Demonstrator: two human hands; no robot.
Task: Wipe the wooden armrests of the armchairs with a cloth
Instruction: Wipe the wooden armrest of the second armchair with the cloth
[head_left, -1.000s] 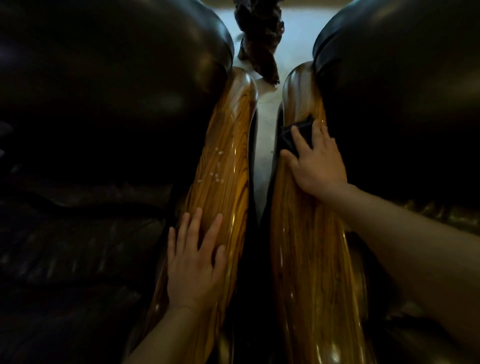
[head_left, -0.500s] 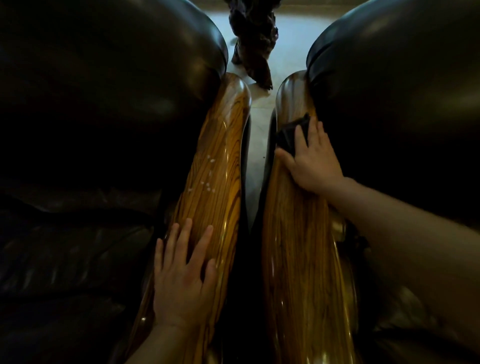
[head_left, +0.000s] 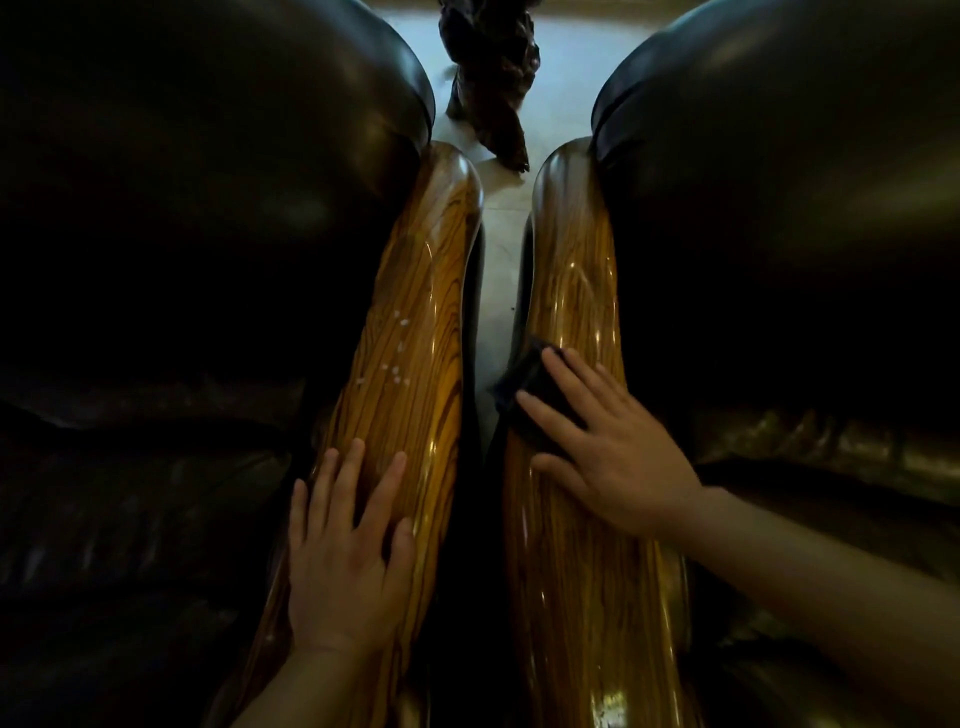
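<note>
Two glossy striped wooden armrests run side by side down the middle. The left armrest (head_left: 415, 322) carries small white specks near its middle. My left hand (head_left: 348, 545) lies flat on its near part, fingers spread, holding nothing. On the right armrest (head_left: 571, 270) my right hand (head_left: 608, 447) presses a dark cloth (head_left: 527, 384) against the wood at mid-length. Part of the cloth hangs over the inner edge; the rest is hidden under my palm.
Dark leather cushions of the left armchair (head_left: 197, 156) and right armchair (head_left: 789, 156) flank the armrests. A narrow gap shows pale floor (head_left: 501, 244) between them. A dark carved wooden piece (head_left: 491, 93) stands on the floor beyond the armrest ends.
My right hand has slid the cloth toward me along the right armrest, from its far end to mid-length. My left hand stays flat on the left armrest.
</note>
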